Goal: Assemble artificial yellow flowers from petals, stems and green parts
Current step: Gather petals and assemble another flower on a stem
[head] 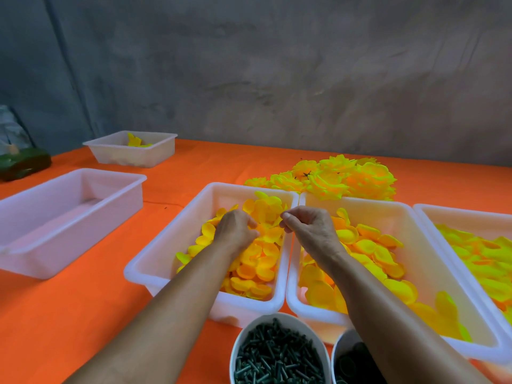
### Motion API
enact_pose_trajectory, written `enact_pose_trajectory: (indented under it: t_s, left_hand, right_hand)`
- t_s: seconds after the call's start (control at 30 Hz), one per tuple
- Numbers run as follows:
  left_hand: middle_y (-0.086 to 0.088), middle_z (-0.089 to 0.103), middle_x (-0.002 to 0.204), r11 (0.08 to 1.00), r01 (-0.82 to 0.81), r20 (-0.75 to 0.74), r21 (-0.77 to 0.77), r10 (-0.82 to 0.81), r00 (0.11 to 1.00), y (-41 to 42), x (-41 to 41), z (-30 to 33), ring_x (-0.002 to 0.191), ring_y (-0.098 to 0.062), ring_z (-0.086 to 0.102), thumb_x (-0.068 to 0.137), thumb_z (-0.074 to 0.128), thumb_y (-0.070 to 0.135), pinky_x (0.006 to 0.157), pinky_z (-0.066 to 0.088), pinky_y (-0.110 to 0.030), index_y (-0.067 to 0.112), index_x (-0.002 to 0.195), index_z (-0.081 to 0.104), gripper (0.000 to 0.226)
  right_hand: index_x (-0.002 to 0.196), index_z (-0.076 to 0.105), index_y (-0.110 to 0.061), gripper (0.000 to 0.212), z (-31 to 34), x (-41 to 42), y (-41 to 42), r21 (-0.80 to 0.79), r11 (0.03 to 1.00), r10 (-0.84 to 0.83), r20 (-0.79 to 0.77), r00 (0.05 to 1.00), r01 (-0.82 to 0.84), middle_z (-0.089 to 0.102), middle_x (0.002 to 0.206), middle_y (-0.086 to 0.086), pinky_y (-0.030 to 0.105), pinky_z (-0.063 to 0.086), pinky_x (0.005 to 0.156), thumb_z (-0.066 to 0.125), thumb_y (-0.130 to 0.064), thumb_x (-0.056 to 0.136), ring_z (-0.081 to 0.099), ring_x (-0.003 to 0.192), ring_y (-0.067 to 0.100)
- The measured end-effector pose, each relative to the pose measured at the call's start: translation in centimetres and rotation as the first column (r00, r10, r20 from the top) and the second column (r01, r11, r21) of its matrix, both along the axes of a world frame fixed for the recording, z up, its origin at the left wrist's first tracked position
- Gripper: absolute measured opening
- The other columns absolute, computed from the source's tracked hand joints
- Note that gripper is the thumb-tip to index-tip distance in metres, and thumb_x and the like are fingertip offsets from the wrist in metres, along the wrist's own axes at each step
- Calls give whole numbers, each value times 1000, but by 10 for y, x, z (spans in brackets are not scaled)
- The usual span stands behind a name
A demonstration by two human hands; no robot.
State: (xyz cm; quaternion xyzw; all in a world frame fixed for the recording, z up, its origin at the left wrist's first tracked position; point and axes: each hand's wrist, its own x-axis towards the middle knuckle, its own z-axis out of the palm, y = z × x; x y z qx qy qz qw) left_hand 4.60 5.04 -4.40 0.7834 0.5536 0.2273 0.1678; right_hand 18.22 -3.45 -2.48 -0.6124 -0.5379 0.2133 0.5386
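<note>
Yellow petals (257,261) fill a white bin (155,261) in front of me. My left hand (235,230) reaches into that bin, its fingers curled on a petal in the pile. Beside it, my right hand (307,227) hovers over the seam between this bin and a second petal bin (410,217), fingers pinched together; whatever they pinch is too small to make out. A white bowl of dark green stems (277,356) stands at the near edge. Finished yellow flowers (340,178) lie heaped behind the bins.
A third bin of petals (471,214) is at the far right. An empty white bin (69,206) sits at the left, and a smaller one (133,153) holding a few yellow pieces stands behind it. A second bowl with dark rings (349,358) is near the stems. The cloth is orange.
</note>
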Motion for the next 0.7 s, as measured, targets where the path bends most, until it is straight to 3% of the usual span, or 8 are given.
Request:
enact_pose_trajectory:
  t_s: [0.13, 0.23, 0.3, 0.4, 0.43, 0.5, 0.57, 0.7]
  left_hand:
    - [-12, 72, 83, 983, -118, 405, 137, 53, 913, -11, -1, 10, 84, -28, 67, 74, 70, 0, 76, 49, -28, 6, 81, 73, 9]
    - [-4, 62, 70, 980, -122, 677, 155, -15, 736, -18, -2, 18, 70, -22, 60, 72, 67, -8, 73, 52, -34, 13, 74, 61, 22]
    - [0, 59, 69, 990, -54, 791, 132, -72, 608, -24, -3, 22, 69, -16, 56, 74, 67, -11, 71, 53, -35, 18, 74, 55, 31]
    - [-2, 58, 72, 991, 55, 846, 122, -133, 516, -30, -1, 26, 70, -12, 56, 76, 66, -13, 66, 52, -27, 17, 75, 55, 32]
    - [-3, 58, 71, 989, 90, 864, 116, -145, 483, -32, -1, 26, 67, -8, 56, 77, 66, -13, 63, 52, -22, 16, 75, 56, 31]
    - [-5, 58, 70, 985, 142, 898, 100, -150, 414, -33, 0, 28, 61, -3, 56, 78, 65, -14, 57, 51, -17, 13, 75, 57, 28]
    - [-7, 57, 71, 982, 164, 908, 91, -149, 390, -33, 0, 29, 62, -6, 55, 78, 65, -14, 57, 51, -16, 11, 76, 57, 26]
    - [-7, 60, 73, 972, 222, 903, 74, -160, 399, -34, 2, 28, 62, -5, 58, 79, 65, -12, 57, 53, -18, 9, 80, 59, 23]
  right_hand:
    - [94, 72, -3, 12, -1, 0, -2, 7, 1000, -5, 5, 1000, 5, 71, 88, 11, 41, 54, 82, 66, -10, 85, 66, 83, 19]
    - [114, 66, -4, 37, 1, 0, -2, -15, 1000, -10, 17, 1000, 10, 67, 109, 8, 41, 53, 87, 74, -19, 81, 65, 96, 22]
    - [118, 64, -8, 44, 5, -2, -6, -26, 999, 23, 8, 1000, -23, 66, 109, 0, 37, 54, 82, 76, -23, 78, 65, 94, 18]
    - [81, 67, -21, 11, 6, -5, -7, 15, 987, 162, -15, 987, -162, 63, 69, -18, 17, 45, 64, 75, -14, 80, 57, 65, -2]
    - [72, 63, -20, 16, 5, -5, -7, 32, 985, 173, -42, 984, -172, 58, 60, -16, 15, 40, 61, 72, -10, 81, 51, 59, -2]
    - [74, 61, 0, 16, 4, -3, -6, 68, 984, 174, -173, 969, -165, 52, 61, 9, 21, 36, 61, 68, -9, 84, 45, 65, 7]
    - [92, 62, 13, 26, 6, -1, -6, 76, 983, 182, -280, 943, -168, 54, 78, 30, 28, 40, 66, 65, -12, 87, 49, 74, 17]
    - [88, 71, -9, 13, 4, 1, -4, 70, 978, 207, -343, 916, -195, 71, 78, 6, 19, 51, 64, 59, -8, 90, 64, 68, 8]
